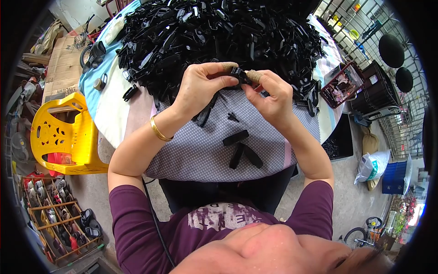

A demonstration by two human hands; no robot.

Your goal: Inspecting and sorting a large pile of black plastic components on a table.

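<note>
My left hand [200, 86] and my right hand [269, 93] meet above the table's near edge and pinch one small black plastic part [239, 74] between thumbs and forefingers. Tan tape wraps a fingertip on each hand. A gold bangle [159, 130] circles my left wrist. Behind the hands a big heap of black plastic parts [219, 36] covers the table. Three finished black pieces [242, 148] lie on the grey dotted cloth [196, 150] below my hands, with a tiny black bit [233, 117] above them.
A phone in a red case [342, 84] lies at the table's right edge. A yellow plastic chair [64, 132] stands at left, a shoe rack [59, 214] lower left. Black crates [378, 86] and a white sack [372, 166] sit at right.
</note>
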